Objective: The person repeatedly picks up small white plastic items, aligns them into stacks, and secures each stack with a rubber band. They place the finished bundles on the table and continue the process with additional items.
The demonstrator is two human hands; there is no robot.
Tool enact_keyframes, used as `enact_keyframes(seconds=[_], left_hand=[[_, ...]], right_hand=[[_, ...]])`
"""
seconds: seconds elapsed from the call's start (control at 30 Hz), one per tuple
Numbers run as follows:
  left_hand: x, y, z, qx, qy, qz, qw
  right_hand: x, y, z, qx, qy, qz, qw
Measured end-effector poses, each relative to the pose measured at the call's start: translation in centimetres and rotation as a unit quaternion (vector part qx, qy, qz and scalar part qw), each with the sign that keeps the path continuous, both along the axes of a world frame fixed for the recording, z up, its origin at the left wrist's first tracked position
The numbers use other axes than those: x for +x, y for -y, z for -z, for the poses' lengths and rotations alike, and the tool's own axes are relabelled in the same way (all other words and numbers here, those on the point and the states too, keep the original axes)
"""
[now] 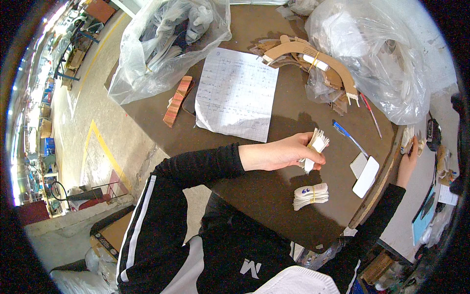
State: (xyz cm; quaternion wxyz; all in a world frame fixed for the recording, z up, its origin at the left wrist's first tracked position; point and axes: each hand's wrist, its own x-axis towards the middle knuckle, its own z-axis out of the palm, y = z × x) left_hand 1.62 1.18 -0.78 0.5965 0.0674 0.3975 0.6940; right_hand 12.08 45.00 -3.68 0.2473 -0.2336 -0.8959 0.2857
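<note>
The stack of white card pieces (316, 147) sits pinched between the left hand (289, 153) fingers and thumb, above a banded bundle (311, 195), and is best kept squared with even pressure, while the outstretched right hand (409, 158) closes on something small past the table edge (379, 188).

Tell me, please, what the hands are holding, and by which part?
Left hand grips a white card stack around its middle; right hand holds something small, unclear.
</note>
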Motion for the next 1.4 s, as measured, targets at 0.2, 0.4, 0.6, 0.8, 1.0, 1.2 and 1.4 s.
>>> enact_keyframes(seconds=[0.2,0.4,0.6,0.8,1.0,1.2,1.4], left_hand=[[0.0,0.0,0.1,0.005,-0.003,0.000,1.000],[0.0,0.0,0.0,0.008,-0.001,0.000,1.000],[0.0,0.0,-0.1,0.005,0.000,-0.002,1.000],[0.0,0.1,-0.1,0.006,0.007,-0.003,1.000],[0.0,0.0,0.0,-0.001,-0.006,0.001,1.000],[0.0,0.0,-0.1,0.007,0.005,-0.002,1.000],[0.0,0.0,0.2,0.009,0.005,-0.001,1.000]], right_hand=[[0.1,-0.7,0.5,0.003,-0.005,-0.013,1.000],[0.1,-1.0,0.6,-0.007,-0.002,-0.016,1.000],[0.2,-0.9,0.6,0.015,0.005,-0.011,1.000],[0.2,-0.7,0.5,0.007,-0.001,-0.009,1.000],[0.3,-0.7,0.5,0.003,-0.002,-0.010,1.000],[0.2,-0.5,0.4,-0.007,-0.004,-0.008,1.000],[0.2,-0.5,0.3,0.000,-0.003,-0.008,1.000]])
